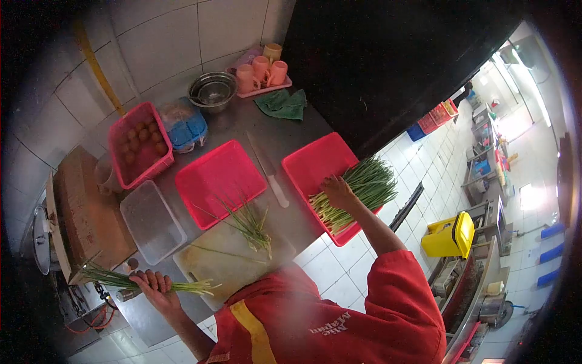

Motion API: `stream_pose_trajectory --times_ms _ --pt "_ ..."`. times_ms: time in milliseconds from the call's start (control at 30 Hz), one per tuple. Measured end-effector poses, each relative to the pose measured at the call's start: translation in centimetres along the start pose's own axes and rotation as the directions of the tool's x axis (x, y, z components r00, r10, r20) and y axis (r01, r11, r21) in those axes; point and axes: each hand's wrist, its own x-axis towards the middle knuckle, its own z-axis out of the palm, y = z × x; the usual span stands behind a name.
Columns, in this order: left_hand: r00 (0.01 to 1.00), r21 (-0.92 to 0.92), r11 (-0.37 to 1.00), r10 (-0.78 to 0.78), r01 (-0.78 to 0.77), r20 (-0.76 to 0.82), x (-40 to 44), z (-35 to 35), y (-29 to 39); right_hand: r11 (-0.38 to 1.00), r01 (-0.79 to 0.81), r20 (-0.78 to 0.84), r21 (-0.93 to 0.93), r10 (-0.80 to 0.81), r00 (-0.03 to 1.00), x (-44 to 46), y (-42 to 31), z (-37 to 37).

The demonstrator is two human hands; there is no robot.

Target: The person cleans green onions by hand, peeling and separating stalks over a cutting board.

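Observation:
My left hand (156,291) is closed round a small bunch of green onions (194,286), held out at the lower left with the pale root ends to the right. Over the right red tray (315,161), my right hand (337,192) has its fingers curled on the stalks of a large pile of green onions (373,182). A few loose green onions (251,230) lie across a cutting board (212,258) and the edge of a second red tray (212,173). Between the two trays rests a knife with a white handle (277,191).
A clear plastic container (153,221), a pink basket of round brown items (115,142) and a cardboard box (91,209) stand left. Metal bowls (212,91), pink mugs (260,70) and a green cloth (282,104) are at the back. A yellow bin (445,236) stands on the floor.

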Motion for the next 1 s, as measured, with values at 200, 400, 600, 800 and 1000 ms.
stream_pose_trajectory --times_ms 200,400,600,800,1000 --pt "1.000 -0.023 1.000 -0.013 0.012 -0.027 -0.1 0.2 0.1 -0.301 -0.123 0.143 0.946 0.045 0.989 -0.5 9.9 1.4" --pt "0.997 -0.008 1.000 -0.026 0.026 -0.068 -0.2 1.4 0.3 -0.345 -0.070 0.086 0.936 0.033 0.996 -1.0 12.3 1.9" --pt "0.998 0.015 1.000 -0.025 0.026 -0.063 0.1 1.6 0.2 -0.282 -0.013 0.049 0.959 0.119 0.992 -1.4 10.1 1.9" --pt "0.996 0.015 0.999 -0.031 0.033 -0.084 0.2 1.9 0.3 -0.429 -0.077 0.076 0.900 -0.018 0.997 -1.5 13.4 3.7" --pt "0.997 0.009 0.999 -0.030 0.031 -0.076 0.2 1.6 0.1 -0.425 -0.079 0.109 0.902 0.047 0.993 -2.4 12.1 3.9"
